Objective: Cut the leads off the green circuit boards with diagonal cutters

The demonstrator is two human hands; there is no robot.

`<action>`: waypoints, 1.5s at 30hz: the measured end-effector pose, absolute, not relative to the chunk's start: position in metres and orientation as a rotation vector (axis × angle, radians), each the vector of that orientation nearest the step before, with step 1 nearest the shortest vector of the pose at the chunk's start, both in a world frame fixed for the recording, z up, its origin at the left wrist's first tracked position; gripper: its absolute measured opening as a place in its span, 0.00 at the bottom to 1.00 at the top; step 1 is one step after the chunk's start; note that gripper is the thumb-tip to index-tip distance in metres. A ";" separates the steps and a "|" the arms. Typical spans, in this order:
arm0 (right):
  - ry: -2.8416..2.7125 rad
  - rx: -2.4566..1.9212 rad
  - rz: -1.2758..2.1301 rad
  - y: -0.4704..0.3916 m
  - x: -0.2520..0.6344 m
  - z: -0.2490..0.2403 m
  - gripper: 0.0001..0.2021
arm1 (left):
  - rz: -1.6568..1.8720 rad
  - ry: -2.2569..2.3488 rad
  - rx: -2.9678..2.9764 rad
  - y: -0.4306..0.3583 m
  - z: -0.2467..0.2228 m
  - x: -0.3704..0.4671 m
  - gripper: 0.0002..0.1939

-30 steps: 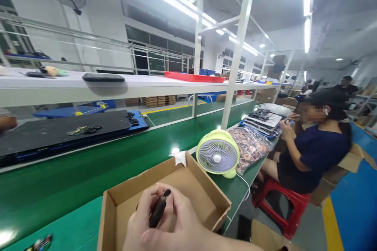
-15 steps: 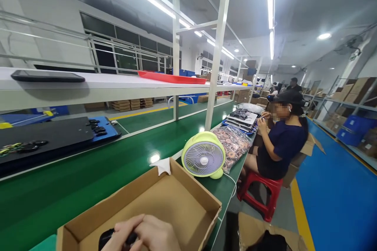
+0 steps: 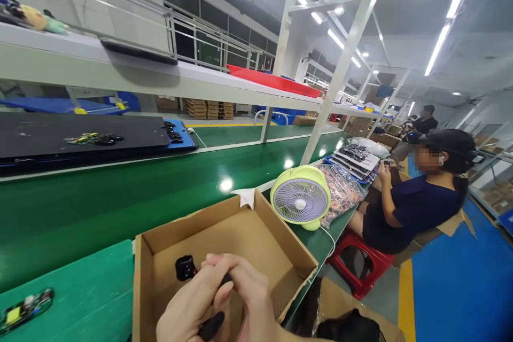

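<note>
Both of my hands are together over an open cardboard box point(image 3: 146, 288) on the green bench. My left hand point(image 3: 188, 302) is closed round a black object point(image 3: 211, 326), whose dark end shows below the fingers. My right hand point(image 3: 250, 294) touches the left one, its fingers bent over the same black object. A glossy black piece point(image 3: 185, 267) sticks out at the upper left of my left hand; whether it joins the held object cannot be made out. A white scrap point(image 3: 245, 197) hangs on the box's far corner.
A yellow-green fan point(image 3: 300, 197) stands beyond the box, beside a bag of copper-coloured rings point(image 3: 340, 189). A circuit board point(image 3: 26, 310) lies on a green mat at left. A person point(image 3: 425, 192) sits at right on a red stool point(image 3: 360, 267).
The view has tilted down and turned left, bringing the green mat and circuit board into sight. More of both hands shows, still together, and the black object's lower end now shows.
</note>
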State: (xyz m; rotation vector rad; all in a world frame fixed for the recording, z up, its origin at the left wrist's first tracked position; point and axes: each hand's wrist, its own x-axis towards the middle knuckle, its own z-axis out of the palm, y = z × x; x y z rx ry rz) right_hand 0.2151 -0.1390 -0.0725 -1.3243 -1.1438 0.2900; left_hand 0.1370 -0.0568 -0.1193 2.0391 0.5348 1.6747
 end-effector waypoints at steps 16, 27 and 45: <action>-1.291 -1.069 0.804 -0.137 0.282 -0.071 0.32 | 1.425 0.521 1.560 -0.049 -0.039 0.121 0.08; -2.667 -1.740 0.511 -0.080 0.296 -0.066 0.32 | 1.541 0.461 0.682 -0.016 -0.005 0.087 0.05; -2.681 -1.426 0.379 -0.006 0.286 -0.114 0.04 | 1.558 0.380 0.698 -0.038 0.009 0.063 0.12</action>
